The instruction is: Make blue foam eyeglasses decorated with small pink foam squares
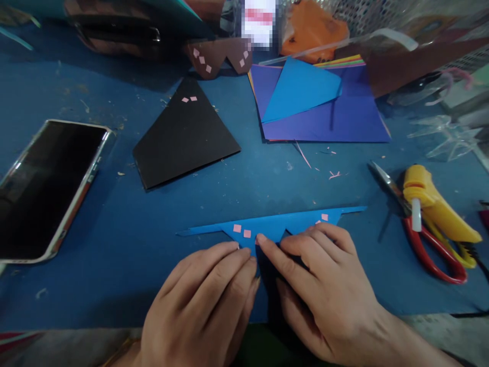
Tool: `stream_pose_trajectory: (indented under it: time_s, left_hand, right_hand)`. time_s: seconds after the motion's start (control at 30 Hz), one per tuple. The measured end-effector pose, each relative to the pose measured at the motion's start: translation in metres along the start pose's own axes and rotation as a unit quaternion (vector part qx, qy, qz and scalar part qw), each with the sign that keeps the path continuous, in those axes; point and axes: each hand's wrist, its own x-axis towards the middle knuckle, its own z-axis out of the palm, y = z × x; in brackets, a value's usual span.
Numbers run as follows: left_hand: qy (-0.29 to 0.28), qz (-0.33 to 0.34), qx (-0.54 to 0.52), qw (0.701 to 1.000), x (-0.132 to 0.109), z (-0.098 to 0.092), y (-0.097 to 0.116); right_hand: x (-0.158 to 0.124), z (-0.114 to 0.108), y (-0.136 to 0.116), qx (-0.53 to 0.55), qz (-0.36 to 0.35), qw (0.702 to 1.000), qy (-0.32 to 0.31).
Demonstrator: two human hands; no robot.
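Note:
A blue paper cut-out shaped like glasses lies flat on the blue table cover, with small pink squares stuck on it. My left hand rests with its fingers laid flat and together on the cut-out's lower left part. My right hand presses on the right lens part, its index fingertip touching the middle of the paper. Neither hand grips anything.
A phone lies at the left. A black folded paper and a brown paper glasses shape sit behind. Coloured paper sheets are at the back right. Red-handled scissors and a yellow tool lie at the right.

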Motion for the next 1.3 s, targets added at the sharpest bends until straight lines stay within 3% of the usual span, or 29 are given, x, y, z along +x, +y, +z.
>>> stream_pose_trajectory:
  time_s: [0.17, 0.53, 0.77, 1.03, 1.2, 1.3]
  left_hand:
    - [0.005, 0.001, 0.006, 1.0, 0.0, 0.002, 0.0]
    - [-0.004, -0.001, -0.004, 1.0, 0.0, -0.001, 0.0]
    - [0.0, -0.005, -0.004, 1.0, 0.0, -0.001, 0.0]
    - [-0.006, 0.01, 0.0, 1.0, -0.003, 0.0, 0.0]
    - [-0.001, -0.002, -0.003, 1.0, -0.002, 0.0, 0.001]
    - [0.003, -0.003, -0.005, 1.0, -0.001, -0.001, 0.001]
  right_hand:
    - [-0.002, -0.001, 0.0, 0.008, 0.0, 1.0, 0.021]
    - [0.002, 0.001, -0.003, -0.024, -0.022, 0.999, -0.007]
    - [-0.008, -0.002, 0.0, 0.037, 0.042, 0.997, 0.059]
    - [-0.003, 0.0, -0.001, -0.015, 0.001, 1.0, -0.013]
    - [-0.007, -0.003, -0.001, 0.027, 0.038, 0.997, 0.057]
    - [-0.009, -0.002, -0.002, 0.005, 0.026, 0.998, 0.048]
